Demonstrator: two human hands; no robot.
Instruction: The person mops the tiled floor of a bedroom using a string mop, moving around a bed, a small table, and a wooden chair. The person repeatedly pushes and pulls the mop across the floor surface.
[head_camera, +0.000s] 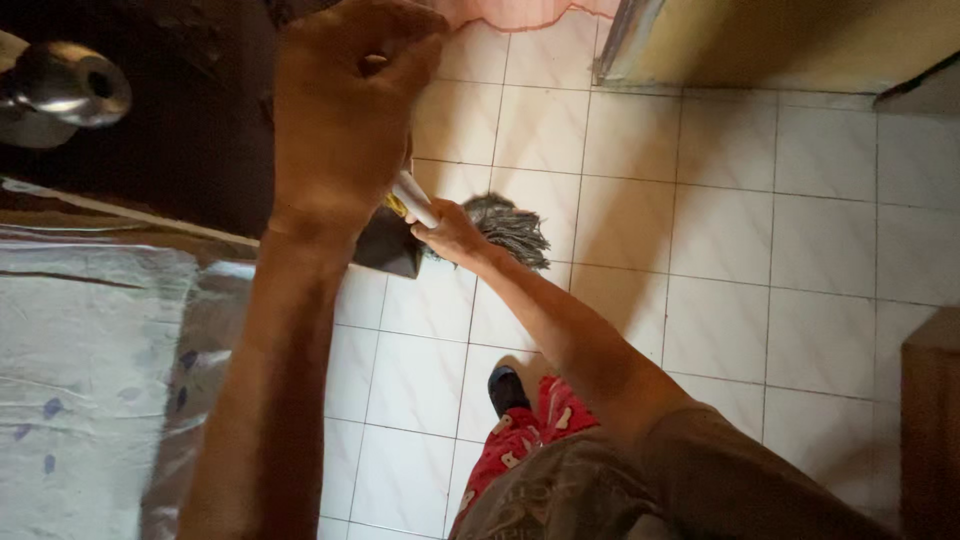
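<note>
My left hand (345, 110) is raised close to the camera, its fingers closed around the upper part of a white mop handle (414, 200). Lower down, my right hand (452, 236) grips the same handle just above the grey stringy mop head (512, 230), which rests on the white tiled floor (740, 250). A small yellow band shows on the handle between my two hands. A dark wedge-shaped object (386, 246) lies just left of my right hand, partly hidden by my left forearm.
A dark door with a metal knob (68, 84) fills the upper left. A surface under a clear plastic sheet (90, 370) lies at left. My red patterned trousers and dark shoe (505, 388) are below. A wooden cabinet edge (932, 420) stands at right.
</note>
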